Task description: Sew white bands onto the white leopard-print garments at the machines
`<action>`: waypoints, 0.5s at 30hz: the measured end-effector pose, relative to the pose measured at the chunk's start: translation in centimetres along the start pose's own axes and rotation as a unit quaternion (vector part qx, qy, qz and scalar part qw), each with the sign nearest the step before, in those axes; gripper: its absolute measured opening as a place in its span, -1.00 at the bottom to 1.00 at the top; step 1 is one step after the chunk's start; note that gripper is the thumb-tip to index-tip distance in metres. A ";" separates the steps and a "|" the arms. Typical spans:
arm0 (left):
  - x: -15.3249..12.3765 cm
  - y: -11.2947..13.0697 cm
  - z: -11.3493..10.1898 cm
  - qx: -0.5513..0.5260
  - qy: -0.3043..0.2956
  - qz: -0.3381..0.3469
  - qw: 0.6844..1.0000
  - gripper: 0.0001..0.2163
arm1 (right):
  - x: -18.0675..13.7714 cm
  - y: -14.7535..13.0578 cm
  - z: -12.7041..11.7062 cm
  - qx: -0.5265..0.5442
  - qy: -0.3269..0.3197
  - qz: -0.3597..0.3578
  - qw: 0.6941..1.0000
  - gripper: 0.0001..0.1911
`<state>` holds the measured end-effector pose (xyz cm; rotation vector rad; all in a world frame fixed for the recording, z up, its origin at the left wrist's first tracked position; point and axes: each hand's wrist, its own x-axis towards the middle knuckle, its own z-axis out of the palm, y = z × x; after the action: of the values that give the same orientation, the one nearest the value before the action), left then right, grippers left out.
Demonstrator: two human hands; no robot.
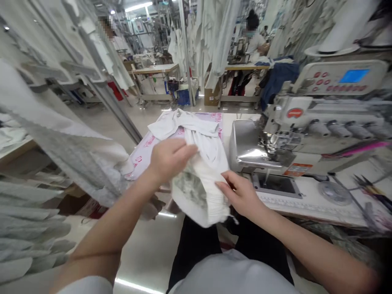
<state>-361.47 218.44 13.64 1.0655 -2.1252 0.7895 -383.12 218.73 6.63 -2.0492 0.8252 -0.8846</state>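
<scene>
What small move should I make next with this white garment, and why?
Perhaps ease the white garment by its gathered edge toward the sewing machine: your left hand and right hand both have hold of the fabric, and the machine stands just to the right.

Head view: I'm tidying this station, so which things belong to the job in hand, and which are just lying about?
Belong to the job:
- gathered white cloth garment, gripped by left hand and right hand
- probably the blue-screened white metal sewing machine

Apparently just lying about:
- clear round plastic-looking disc
- blue plastic crate
- brown cardboard box
</scene>
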 end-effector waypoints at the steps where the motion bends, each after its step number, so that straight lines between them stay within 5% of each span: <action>1: 2.8 -0.2 2.0 -0.003 -0.018 0.016 1.000 -0.88 | 0.2 0.2 -0.1 0.097 0.007 0.067 0.993 -0.79; 4: 9.3 1.7 8.7 -0.125 -0.137 0.045 0.982 -0.84 | -0.8 2.0 -1.4 0.321 0.066 0.189 0.926 -0.70; 7: 11.3 5.1 13.6 -0.285 -0.224 -0.016 0.932 -0.88 | -3.6 4.2 -3.0 0.388 0.117 0.249 0.880 -0.69; 11: 10.9 7.2 15.2 -0.365 -0.250 -0.165 0.882 -0.90 | -6.3 6.0 -4.3 0.410 0.127 0.278 0.859 -0.71; 15: 11.5 7.7 15.1 -0.318 -0.237 -0.231 0.888 -0.92 | -6.9 6.6 -5.1 0.430 0.119 0.269 0.854 -0.72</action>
<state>-377.43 205.81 11.02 1.3826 -2.1184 -0.4238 -392.68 218.71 1.58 -0.8757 0.8537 -0.9481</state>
